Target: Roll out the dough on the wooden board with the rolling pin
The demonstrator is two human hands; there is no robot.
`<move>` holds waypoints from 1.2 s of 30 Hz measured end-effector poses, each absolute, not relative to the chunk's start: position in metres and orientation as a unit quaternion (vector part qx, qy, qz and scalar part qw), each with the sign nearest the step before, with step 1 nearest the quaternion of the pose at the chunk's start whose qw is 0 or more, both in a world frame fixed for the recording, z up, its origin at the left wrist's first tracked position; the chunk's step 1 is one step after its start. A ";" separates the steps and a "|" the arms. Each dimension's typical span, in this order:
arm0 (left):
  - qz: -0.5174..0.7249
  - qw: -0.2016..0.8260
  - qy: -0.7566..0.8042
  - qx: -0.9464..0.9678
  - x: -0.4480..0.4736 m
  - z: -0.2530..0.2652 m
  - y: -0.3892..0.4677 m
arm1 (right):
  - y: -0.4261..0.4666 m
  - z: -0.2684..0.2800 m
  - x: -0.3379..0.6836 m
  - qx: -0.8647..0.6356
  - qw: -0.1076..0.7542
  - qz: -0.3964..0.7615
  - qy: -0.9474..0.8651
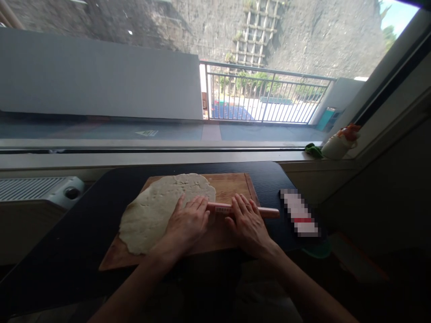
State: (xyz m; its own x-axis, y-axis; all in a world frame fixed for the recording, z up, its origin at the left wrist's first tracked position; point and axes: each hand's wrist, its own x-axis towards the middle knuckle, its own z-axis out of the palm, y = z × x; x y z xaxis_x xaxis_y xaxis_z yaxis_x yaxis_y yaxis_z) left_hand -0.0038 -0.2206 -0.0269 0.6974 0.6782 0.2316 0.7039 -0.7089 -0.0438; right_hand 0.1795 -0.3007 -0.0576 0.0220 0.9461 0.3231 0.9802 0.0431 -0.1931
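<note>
**Left hand and right hand: palms down, side by side, apart**

Head view. Left forearm enters at the lower edge and slants up and inward; right forearm mirrors it from the other side. Both bare, converging toward the middle.

Left wrist and right wrist run nearly in line with their forearms.

Left: back of hand uppermost, fingers reaching forward, mostly close together, the outermost one set off from the rest. Loosely extended.

Right: back of hand also uppermost, fingers reaching forward, slightly spread, gently bent. Right thumb juts inward, toward the left hand.

Neither hand is clenched. Clear gap between the two.
</note>
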 end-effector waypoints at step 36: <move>-0.243 0.023 -0.388 -0.889 -0.056 -0.078 -0.282 | -0.211 0.006 0.093 -0.485 0.701 0.247 -0.461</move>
